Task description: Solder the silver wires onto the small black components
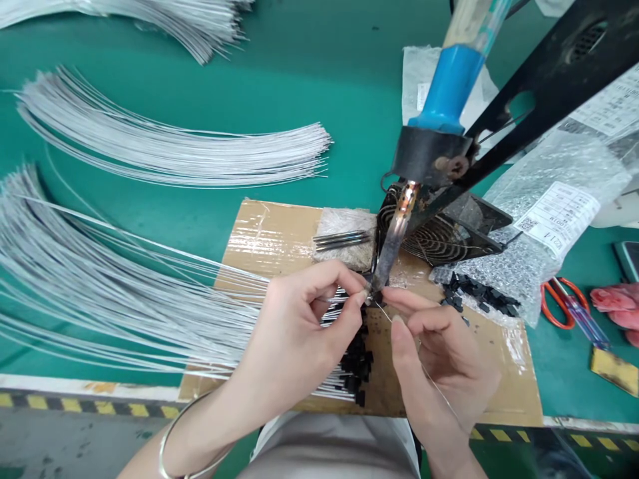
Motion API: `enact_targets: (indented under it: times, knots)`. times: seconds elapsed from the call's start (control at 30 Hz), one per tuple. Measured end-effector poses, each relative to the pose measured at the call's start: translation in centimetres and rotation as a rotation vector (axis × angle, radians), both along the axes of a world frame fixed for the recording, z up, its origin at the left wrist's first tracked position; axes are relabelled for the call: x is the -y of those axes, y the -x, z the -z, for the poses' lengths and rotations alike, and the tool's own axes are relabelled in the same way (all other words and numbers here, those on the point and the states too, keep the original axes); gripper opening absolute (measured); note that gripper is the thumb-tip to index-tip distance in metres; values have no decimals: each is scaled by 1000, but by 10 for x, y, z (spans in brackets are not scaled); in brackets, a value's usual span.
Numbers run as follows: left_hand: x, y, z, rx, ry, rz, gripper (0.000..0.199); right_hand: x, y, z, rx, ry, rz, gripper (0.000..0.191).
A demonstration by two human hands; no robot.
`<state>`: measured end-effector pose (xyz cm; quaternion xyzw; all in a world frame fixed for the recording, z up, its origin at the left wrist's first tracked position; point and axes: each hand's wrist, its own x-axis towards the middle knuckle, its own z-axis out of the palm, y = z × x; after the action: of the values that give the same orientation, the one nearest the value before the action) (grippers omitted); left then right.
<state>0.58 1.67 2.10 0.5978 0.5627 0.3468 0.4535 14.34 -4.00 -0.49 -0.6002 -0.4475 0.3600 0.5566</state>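
My left hand pinches something small, too small to make out, right at the tip of the soldering iron. Between the thumb and fingers of my right hand runs a thin solder wire, its end at the iron's tip. The iron, with its blue handle, points down from a black metal stand. White wires reach from the left under my left hand. Black pieces sit at their ends on the cardboard.
Another white wire bundle lies behind. A black fan stands behind the iron, beside a pad with metal rods. Loose black pieces, plastic bags and red-handled scissors are on the right.
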Motion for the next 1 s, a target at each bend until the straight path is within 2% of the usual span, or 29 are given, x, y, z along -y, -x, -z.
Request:
enact_targets:
  times: [0.3, 0.67, 1.0]
  knots:
    - [-1, -2, 2, 4, -2, 15, 15, 0, 0, 1, 7, 14, -12, 17]
    - [3, 0, 3, -5, 2, 19, 14, 1, -2, 9, 3, -71, -30, 18]
    - [4, 1, 3, -14, -5, 22, 14, 0, -1, 7, 34, -63, -29, 19]
